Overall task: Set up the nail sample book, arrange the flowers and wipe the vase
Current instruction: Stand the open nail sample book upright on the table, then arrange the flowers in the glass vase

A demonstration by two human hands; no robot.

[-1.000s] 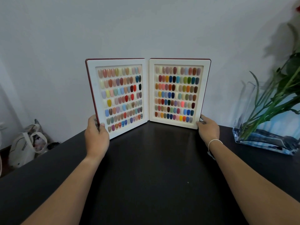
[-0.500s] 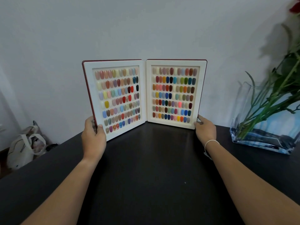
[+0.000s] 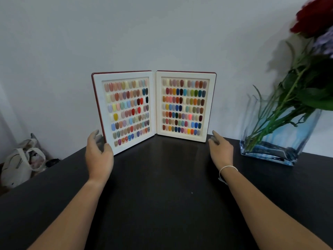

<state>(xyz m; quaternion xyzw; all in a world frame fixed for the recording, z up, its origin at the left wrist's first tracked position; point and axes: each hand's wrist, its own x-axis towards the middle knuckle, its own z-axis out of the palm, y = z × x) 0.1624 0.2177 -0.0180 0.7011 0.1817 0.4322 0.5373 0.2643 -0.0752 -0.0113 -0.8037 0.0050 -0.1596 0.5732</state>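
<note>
Head view:
Book (image 3: pixel 154 107): standing open and upright on the counter (image 3: pixel 162 186), near the wall, both swatch pages facing out; judging this step as good as done.
Left hand (image 3: pixel 98 152): hovering by the book's lower left corner, fingers loose and apart; thumb at or just off the page edge, contact impossible to tell; gripping nothing.
Right hand (image 3: pixel 220 148): lying just off the book's lower right corner, fingers spread, clear of the page, holding nothing.
Vase (image 3: pixel 277 130): sitting on the counter well right of the book, glass, holding water.
Flowers (image 3: pixel 306 73): leaning rightward in the vase, stems bunched, red bloom blurred at the frame corner; looking not yet arranged.
Left to do: arranging the flowers, wiping the vase; no cloth showing.
</note>
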